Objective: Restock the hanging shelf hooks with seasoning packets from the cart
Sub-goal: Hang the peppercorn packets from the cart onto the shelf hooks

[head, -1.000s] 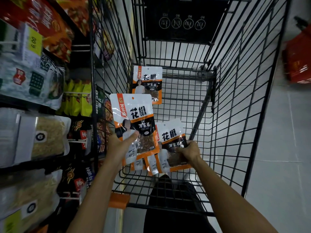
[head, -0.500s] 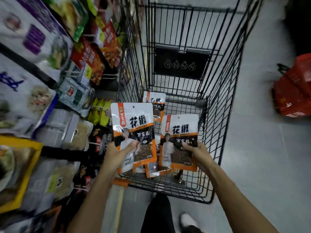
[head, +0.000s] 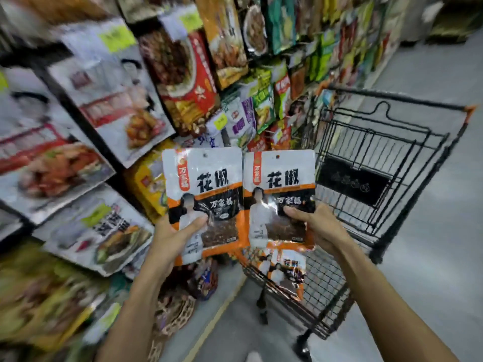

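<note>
Hands both full: left hand (head: 172, 239) grips one seasoning packet (head: 206, 178) near its bottom edge, thumb across the front, and right hand (head: 317, 226) pinches a second packet (head: 281, 176) the same way. Both are upright, side by side, edges about touching, between the blurry shelf (head: 183, 74) and the cart (head: 352, 182). Spare packets (head: 286, 270) lie in the cart's near corner.

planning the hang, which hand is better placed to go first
Left: the left hand holds the left packet nearest the shelves; the right hand and right packet sit toward the cart.
</note>
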A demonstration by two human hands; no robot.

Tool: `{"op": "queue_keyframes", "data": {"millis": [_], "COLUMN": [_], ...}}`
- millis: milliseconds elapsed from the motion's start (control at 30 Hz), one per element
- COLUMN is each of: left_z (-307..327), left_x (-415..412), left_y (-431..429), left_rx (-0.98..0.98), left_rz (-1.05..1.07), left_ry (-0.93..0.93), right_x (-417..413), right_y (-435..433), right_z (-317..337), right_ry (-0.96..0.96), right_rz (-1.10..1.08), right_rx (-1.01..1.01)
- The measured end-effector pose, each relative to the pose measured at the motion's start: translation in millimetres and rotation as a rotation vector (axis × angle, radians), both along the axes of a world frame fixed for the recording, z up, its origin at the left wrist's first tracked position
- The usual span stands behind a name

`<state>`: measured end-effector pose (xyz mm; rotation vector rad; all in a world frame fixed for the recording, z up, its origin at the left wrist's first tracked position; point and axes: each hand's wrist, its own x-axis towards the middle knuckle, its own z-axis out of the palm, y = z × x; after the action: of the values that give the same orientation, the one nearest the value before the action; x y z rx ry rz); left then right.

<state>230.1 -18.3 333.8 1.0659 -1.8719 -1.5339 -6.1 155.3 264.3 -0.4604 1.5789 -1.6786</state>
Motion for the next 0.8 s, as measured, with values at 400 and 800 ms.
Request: {"op": "queue_keyframes", "data": {"millis": [400, 800], "left_z": [134, 158], "left_x": [268, 578], "left_y": [30, 75], "left_rx": [-0.226, -0.278], "left_rz": [0.523, 0.839], "left_ry": [0.165, 0.281], "right_x": [198, 498], "right_y": [-107, -156], "right_z": [160, 201], "right_ry": [0.28, 0.219], "right_rz": [0.491, 0.876], "right_rx": [-0.329, -0.458]}}
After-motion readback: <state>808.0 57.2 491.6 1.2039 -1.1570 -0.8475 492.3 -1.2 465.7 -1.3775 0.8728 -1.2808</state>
